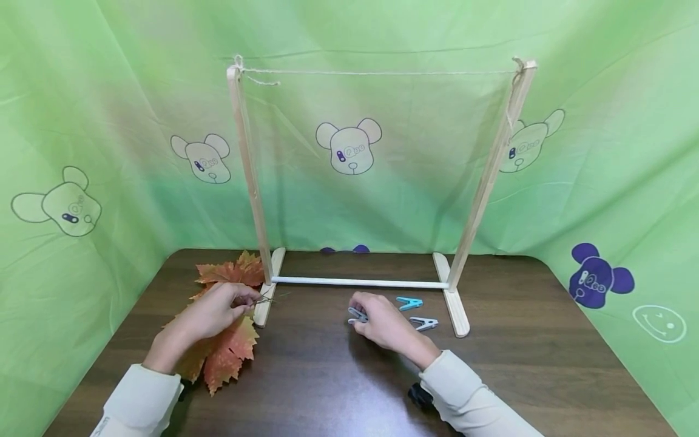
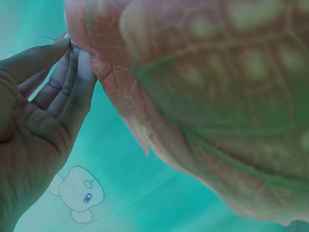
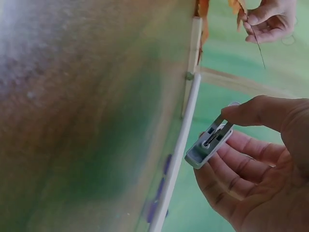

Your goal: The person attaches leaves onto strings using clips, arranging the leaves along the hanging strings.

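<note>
My left hand pinches the thin stems of a bunch of orange-red artificial maple leaves at the left of the table. In the left wrist view a large leaf fills the right side, beside the pinching fingertips. Between the thumb and fingers of my right hand is a grey clothespin. The right wrist view shows this clothespin from close up. Just right of that hand lie a blue clothespin and another grey clothespin on the table.
A wooden frame stands at the back, with a left post, a right post and a white bottom bar. String spans the post tops. Its feet rest on the brown table. Green printed cloth surrounds the table.
</note>
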A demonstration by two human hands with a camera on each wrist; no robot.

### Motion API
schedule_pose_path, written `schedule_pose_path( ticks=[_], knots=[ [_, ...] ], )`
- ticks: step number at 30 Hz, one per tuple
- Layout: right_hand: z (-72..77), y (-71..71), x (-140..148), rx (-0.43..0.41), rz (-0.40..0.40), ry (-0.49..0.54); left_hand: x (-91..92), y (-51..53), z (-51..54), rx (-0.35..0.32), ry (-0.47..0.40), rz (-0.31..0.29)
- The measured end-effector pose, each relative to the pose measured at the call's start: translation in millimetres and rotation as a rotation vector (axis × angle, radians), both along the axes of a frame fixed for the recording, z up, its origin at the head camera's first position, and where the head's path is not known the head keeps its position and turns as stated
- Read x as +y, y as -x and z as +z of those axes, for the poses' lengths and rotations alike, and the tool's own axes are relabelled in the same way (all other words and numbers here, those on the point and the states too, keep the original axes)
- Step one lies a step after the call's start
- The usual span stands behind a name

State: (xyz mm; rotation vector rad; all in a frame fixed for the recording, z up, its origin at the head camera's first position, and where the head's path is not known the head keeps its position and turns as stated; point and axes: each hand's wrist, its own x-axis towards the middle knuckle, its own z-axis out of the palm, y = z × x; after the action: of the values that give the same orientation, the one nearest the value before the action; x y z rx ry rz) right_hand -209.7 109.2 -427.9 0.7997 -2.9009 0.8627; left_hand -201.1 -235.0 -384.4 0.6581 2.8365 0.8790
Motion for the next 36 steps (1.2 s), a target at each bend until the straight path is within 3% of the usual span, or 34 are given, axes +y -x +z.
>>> schedule_pose_path(
  ticks=[9, 20, 36],
  knots=[
    [13.6, 4.8, 5, 0.03, -0.009, 0.05, 12.1, 3.8, 11.2, 0.064, -0.001, 0.005],
    [31.6, 12.4, 7, 0.056, -0.007, 0.093, 29.4, 10.6, 20.1, 0.109, 0.006, 0.072],
    [56.5, 21.5, 13, 0.134, 0.016, 0.121, 52.3, 24.7, 40.8, 0.212, -0.104, 0.149]
  ],
)
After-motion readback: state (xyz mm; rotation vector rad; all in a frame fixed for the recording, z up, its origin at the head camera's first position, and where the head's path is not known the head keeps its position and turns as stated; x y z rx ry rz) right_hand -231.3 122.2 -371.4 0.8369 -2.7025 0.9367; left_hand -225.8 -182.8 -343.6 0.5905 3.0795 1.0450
